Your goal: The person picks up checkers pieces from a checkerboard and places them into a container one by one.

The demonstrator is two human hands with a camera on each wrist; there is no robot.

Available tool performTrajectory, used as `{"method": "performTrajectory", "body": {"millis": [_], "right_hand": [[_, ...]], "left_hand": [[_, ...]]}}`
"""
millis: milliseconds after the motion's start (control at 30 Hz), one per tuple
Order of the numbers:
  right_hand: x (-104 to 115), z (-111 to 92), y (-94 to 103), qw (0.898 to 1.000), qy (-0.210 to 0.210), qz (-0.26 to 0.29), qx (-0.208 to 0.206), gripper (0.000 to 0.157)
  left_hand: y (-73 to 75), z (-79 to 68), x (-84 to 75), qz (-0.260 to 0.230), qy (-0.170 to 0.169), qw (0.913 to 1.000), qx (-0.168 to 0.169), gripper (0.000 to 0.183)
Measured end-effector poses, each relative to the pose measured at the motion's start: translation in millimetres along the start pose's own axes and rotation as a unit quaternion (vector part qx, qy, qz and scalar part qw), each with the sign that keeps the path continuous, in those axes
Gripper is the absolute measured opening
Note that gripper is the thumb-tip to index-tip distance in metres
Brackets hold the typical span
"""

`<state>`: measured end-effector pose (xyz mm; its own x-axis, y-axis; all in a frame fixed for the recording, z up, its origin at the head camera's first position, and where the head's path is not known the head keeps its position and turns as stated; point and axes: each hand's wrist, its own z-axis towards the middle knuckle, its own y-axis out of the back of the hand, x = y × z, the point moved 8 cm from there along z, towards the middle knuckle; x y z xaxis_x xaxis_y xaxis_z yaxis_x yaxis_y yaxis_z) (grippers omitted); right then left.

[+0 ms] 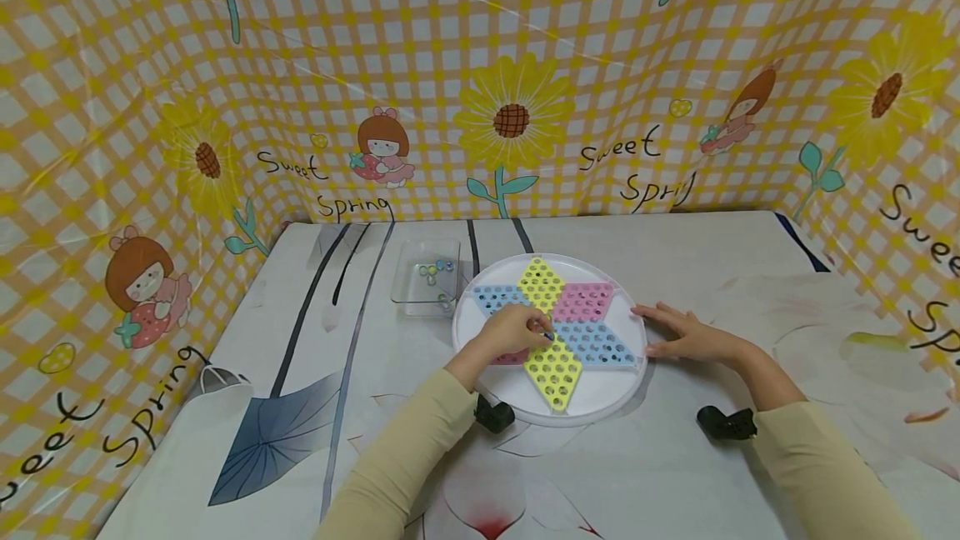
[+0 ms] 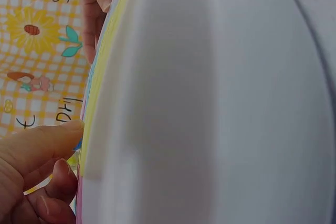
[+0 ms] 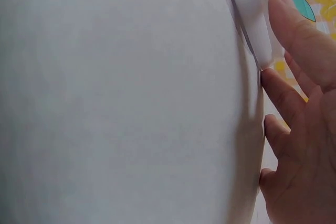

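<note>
A round white Chinese checkers board (image 1: 483, 333) with a star of yellow, pink and blue hole-filled sections lies on the table. Over its middle, my left hand (image 1: 513, 330) pinches a small blue marble (image 1: 549, 336) between thumb and fingers. Seen from the left wrist, the hand (image 2: 37, 166) is at the board's surface, and only a bit of blue shows by the fingertip. At the right rim, my right hand (image 1: 693, 336) touches the board with fingers spread. The right wrist view shows the thumb and forefinger of that hand (image 3: 310, 103) against the white rim.
Behind the board to the left stands a clear plastic box (image 1: 408, 294) with several glass marbles (image 1: 433, 269) in it. Black wrist-worn devices (image 1: 726, 423) sit at both wrists. A checked yellow cloth (image 1: 450, 40) hangs around the white table's back and sides.
</note>
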<state>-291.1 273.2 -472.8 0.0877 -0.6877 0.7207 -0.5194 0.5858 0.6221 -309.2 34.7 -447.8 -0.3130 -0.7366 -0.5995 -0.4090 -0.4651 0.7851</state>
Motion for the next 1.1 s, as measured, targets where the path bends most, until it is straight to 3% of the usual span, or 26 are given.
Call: {"method": "performTrajectory", "body": {"millis": [300, 533, 867, 1100], "right_hand": [[-2, 1, -0.4, 1.000, 0.005, -0.002, -0.003, 0.074], [-2, 1, -0.6, 1.000, 0.005, 0.001, -0.001, 0.074], [-1, 0, 0.5, 1.000, 0.006, -0.002, -0.003, 0.074], [-1, 1, 0.4, 1.000, 0.007, -0.008, -0.005, 0.074]], "left_hand": [[-0.4, -1.5, 2.1, -0.012, 0.015, 0.9998, 0.004, 0.015], [3.3, -1.6, 5.0, -0.084, -0.005, 0.9965, 0.000, 0.019], [26.5, -3.7, 2.8, -0.114, -0.036, 0.9928, -0.007, 0.022], [47.1, -5.5, 7.6, -0.120, -0.052, 0.9908, -0.034, 0.020]]}}
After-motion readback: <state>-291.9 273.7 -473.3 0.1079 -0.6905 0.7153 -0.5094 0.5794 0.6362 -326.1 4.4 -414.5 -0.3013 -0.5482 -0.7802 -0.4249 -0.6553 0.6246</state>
